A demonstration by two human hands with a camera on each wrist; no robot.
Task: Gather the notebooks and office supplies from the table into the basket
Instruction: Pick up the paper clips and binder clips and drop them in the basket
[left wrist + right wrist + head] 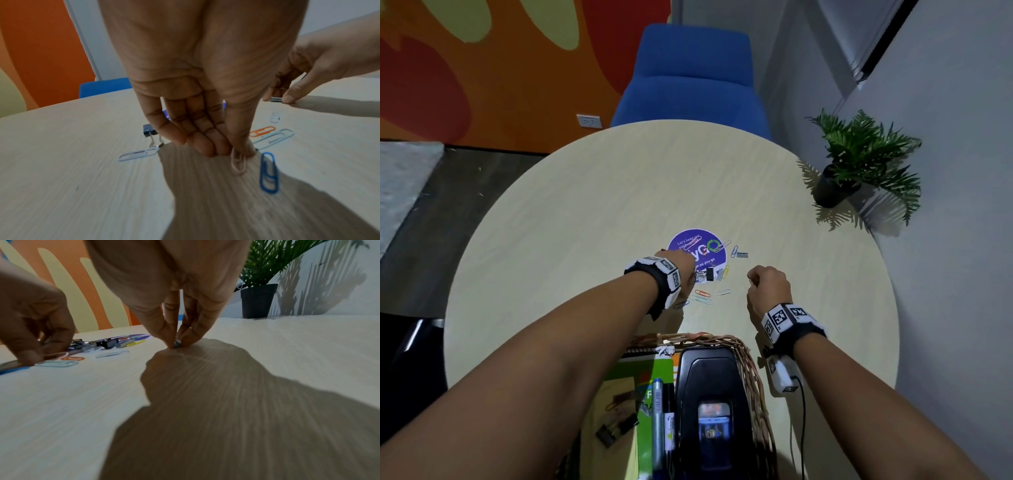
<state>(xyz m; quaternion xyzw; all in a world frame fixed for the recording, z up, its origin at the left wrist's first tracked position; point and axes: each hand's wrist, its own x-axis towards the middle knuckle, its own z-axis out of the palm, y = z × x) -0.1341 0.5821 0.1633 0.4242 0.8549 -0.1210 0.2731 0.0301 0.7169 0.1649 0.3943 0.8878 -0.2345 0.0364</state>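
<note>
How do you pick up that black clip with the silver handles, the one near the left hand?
The black binder clip seems to rest on the table with its two silver wire handles sticking toward the camera. Probably best to come from above and pinch those handles, or the black body's two flat sides. The left hand is busy pinching a pink paper clip.

The round table (585, 212) is pale beige with a fine wood grain, and a purple sticker (697, 248) with white lettering and a green ring sits on it. Paper clips lie around in pink (238, 164), blue (269, 173), orange (262, 131) and pale blue (137, 154). Behind stand a blue chair (693, 78), an orange wall (510, 78) with cream shapes, and a green plant (866, 154) in a black pot.
</note>
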